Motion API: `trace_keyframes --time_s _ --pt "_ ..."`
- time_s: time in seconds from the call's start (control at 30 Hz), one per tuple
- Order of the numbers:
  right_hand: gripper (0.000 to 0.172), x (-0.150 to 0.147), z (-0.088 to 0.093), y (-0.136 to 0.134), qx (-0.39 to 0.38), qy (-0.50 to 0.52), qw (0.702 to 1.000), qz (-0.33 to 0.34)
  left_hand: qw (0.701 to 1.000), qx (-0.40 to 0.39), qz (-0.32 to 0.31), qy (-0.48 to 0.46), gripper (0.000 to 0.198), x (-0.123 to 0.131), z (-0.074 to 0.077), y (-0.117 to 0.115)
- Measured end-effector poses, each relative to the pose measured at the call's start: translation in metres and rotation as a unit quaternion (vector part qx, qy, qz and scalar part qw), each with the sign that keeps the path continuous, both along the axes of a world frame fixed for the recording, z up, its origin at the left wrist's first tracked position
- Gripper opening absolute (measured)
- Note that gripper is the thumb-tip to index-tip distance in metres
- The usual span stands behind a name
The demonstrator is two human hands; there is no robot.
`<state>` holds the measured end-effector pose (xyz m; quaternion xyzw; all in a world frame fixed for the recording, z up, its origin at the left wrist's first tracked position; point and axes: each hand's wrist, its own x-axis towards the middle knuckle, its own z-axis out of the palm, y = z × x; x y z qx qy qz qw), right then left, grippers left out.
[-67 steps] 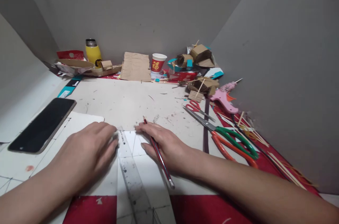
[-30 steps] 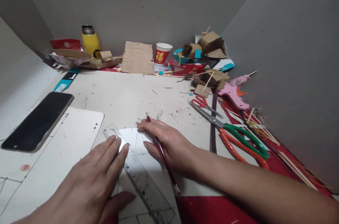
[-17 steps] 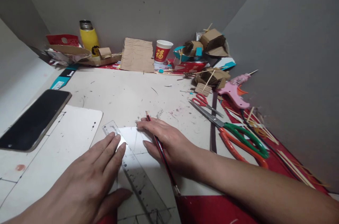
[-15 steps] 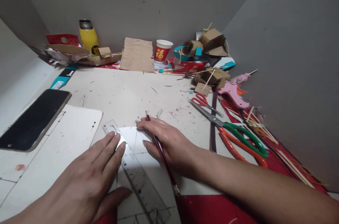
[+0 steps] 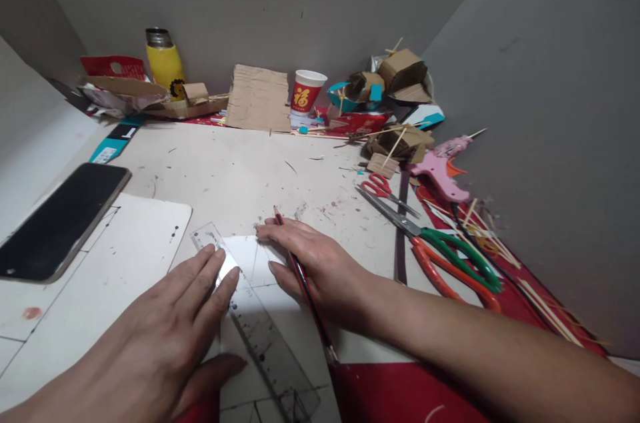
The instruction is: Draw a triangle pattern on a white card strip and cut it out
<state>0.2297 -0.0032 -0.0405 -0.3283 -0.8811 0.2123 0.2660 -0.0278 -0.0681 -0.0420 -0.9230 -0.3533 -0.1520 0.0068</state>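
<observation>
My left hand [image 5: 173, 333] lies flat with fingers stretched out, its fingertips pressing on a clear plastic ruler [image 5: 267, 343]. The ruler lies slantwise across a white card [image 5: 290, 316] marked with thin dark lines. At the card's far right corner, my right hand [image 5: 313, 259] rests with a dark red and black pencil [image 5: 311, 296] tucked among its fingers. The pencil's sharpened tip points away from me, and its other end hangs over the card's right edge. Fingertips of the right hand touch the card's far edge.
At left, a black phone [image 5: 65, 219] lies on a larger marked sheet [image 5: 100, 303]. Large scissors [image 5: 415, 233] and small red-handled scissors [image 5: 383, 184] lie right, near a pink glue gun [image 5: 443, 173]. Along the back stand a yellow bottle [image 5: 164, 66], cardboard [image 5: 257, 99] and a paper cup [image 5: 306, 93].
The whole view has shifted slightly, so objects sit a little higher in the picture. Both hands, the ruler and the pencil keep nearly the same positions.
</observation>
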Motion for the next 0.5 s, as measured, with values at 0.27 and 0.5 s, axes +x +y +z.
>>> trace_keyframes --time_s 0.27,0.5 --pt "0.032 0.002 0.001 -0.001 0.001 -0.009 1.0 0.001 0.999 0.01 -0.009 0.037 0.061 0.004 0.011 0.003" --pt "0.032 0.0 0.002 -0.002 0.003 -0.002 1.0 0.0 1.0 -0.013 0.009 0.007 0.064 0.0 -0.002 0.0"
